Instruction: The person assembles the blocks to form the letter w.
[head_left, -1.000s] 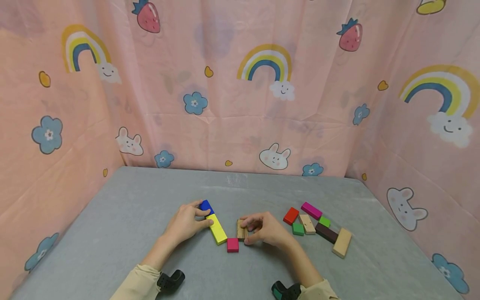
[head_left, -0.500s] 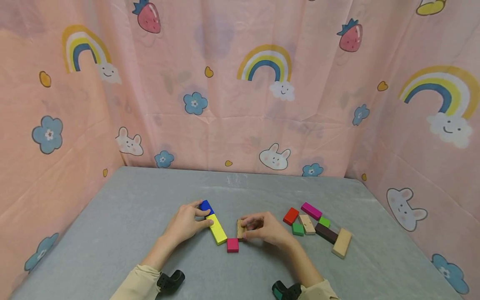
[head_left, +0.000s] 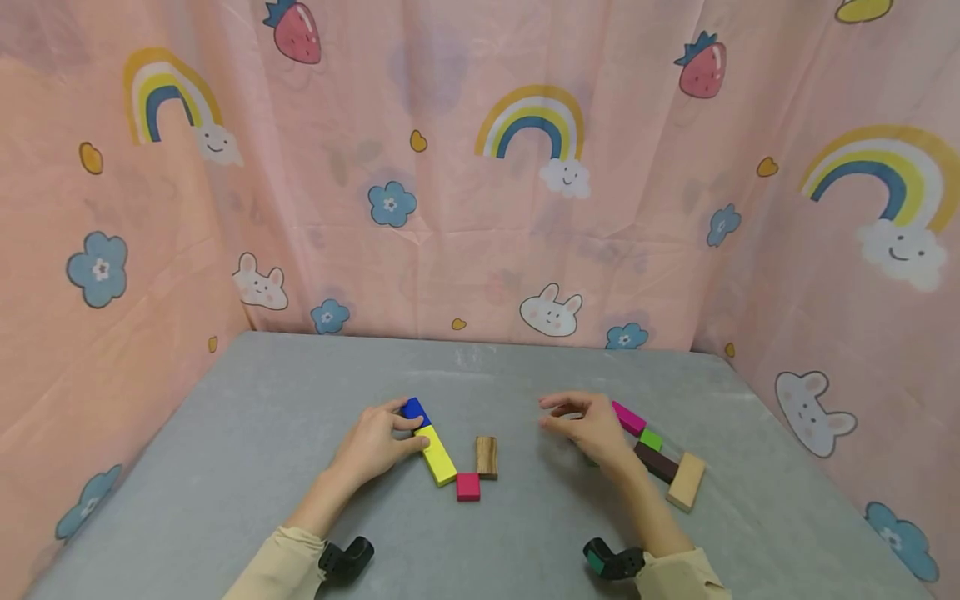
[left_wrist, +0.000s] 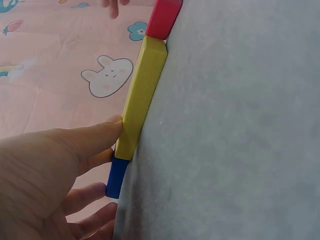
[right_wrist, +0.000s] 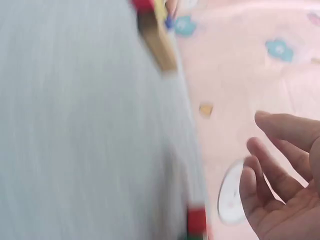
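My left hand point(head_left: 378, 442) rests on two blocks laid end to end, its thumb at the yellow block point(head_left: 438, 460) and other fingers on the blue block point(head_left: 415, 412). In the left wrist view, these fingertips touch the yellow block point(left_wrist: 142, 95) and blue block point(left_wrist: 117, 177) from one side. A red-pink block point(head_left: 468, 487) sits at the yellow one's near end. Beside its far right corner lies a striped brown wooden block point(head_left: 487, 457), with no hand on it. My right hand point(head_left: 592, 421) hangs over the table with slightly bent fingers and nothing between them.
Right of my right hand lie a magenta block point(head_left: 629, 418), a light green one point(head_left: 650, 440), a dark brown one point(head_left: 656, 462) and a pale wooden one point(head_left: 686, 482). The right hand and arm hide others there. A pink patterned curtain point(head_left: 450, 250) surrounds the grey table point(head_left: 315, 375).
My right hand has let go of the striped wooden block, which stays beside the red-pink one. It has moved right towards the group of blocks. My left hand keeps its place.
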